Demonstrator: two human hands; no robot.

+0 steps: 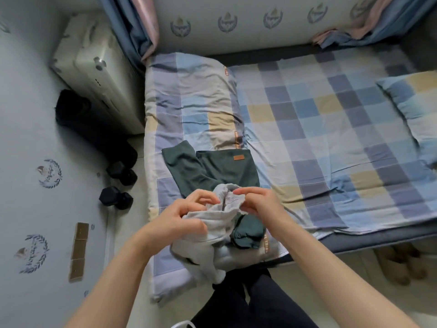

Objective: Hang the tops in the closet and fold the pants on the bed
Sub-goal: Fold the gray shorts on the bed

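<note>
A light grey garment (208, 235) is bunched up above the near edge of the bed, and both hands hold it. My left hand (189, 216) grips its left side, fingers curled into the cloth. My right hand (257, 201) pinches its upper edge between thumb and fingers. Beneath and behind it lie dark green pants (212, 171) with a small brown patch, spread on the folded checked quilt (189, 102). One green leg end (247, 235) pokes out under the grey cloth.
The bed (331, 129) has a blue and yellow checked sheet, with a pillow (411, 102) at the right. Left of the bed stand a pale suitcase (94, 67), a black bag (78, 112) and two black dumbbells (118, 185). Slippers (402, 263) lie under the bed edge.
</note>
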